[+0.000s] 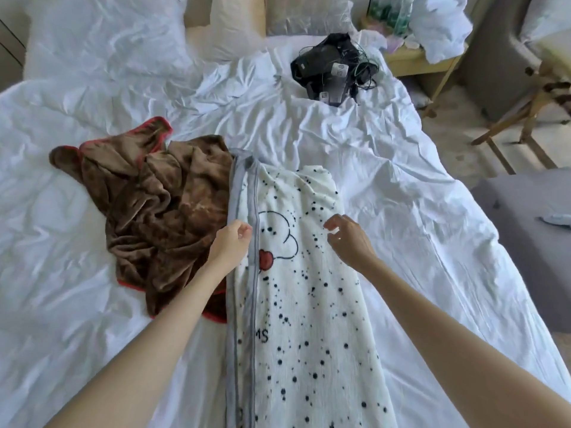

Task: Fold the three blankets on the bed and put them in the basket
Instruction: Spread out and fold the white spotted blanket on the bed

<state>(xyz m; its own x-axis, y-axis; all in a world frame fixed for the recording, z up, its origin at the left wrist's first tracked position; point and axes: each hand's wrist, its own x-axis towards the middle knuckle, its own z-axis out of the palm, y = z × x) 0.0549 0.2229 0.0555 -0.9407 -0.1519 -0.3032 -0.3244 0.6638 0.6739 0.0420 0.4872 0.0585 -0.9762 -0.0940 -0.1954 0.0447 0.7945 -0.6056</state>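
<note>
Your left hand (230, 242) and right hand (349, 239) reach out over a white bed (401, 211). Both sets of fingers are loosely curled and released, grasping nothing. Directly beneath and between them lies the spotted blanket (309, 335), cream with black dots, folded into one long strip that runs from near your body to beyond your fingertips. Its grey trim (244, 186) runs along the strip's left side, just beside your left fingers (244, 231). Your right fingers (332, 223) hover over the strip's right half. A line drawing with a red patch (278, 239) sits on the blanket between your two hands. Left of your left fingers, touching the spotted blanket's edge, the brown blanket (163, 205) with a red hem lies crumpled and unfolded. Well beyond your fingers, a black bag with cables (330, 66) rests on the sheet, near white pillows (102, 41) at the head of the bed.
</note>
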